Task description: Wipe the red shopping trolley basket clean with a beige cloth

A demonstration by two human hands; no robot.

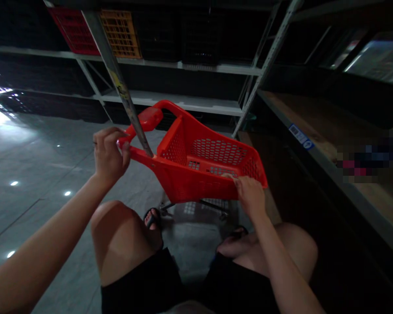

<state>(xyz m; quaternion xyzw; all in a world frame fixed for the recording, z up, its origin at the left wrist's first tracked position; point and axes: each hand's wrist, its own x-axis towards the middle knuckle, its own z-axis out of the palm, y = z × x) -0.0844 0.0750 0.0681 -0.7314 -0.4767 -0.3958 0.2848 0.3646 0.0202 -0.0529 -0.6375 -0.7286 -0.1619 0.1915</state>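
Note:
A red plastic shopping basket (203, 165) with perforated walls and a red handle hangs tilted in front of me, above my knees. My left hand (109, 152) is closed in a pinch on the basket's left end, near the handle's base. My right hand (249, 194) grips the basket's near right rim with fingers curled over the edge. A grey metal shelf upright (118, 78) runs down across the basket's left side and meets it near my left hand.
Metal shelving (196, 102) stands behind the basket, with a red crate (74, 28) and an orange crate (121, 32) on an upper shelf. A wooden-topped shelf (317, 135) runs along the right. The glossy grey floor (36, 174) opens to the left. Another basket's grid (203, 208) lies below.

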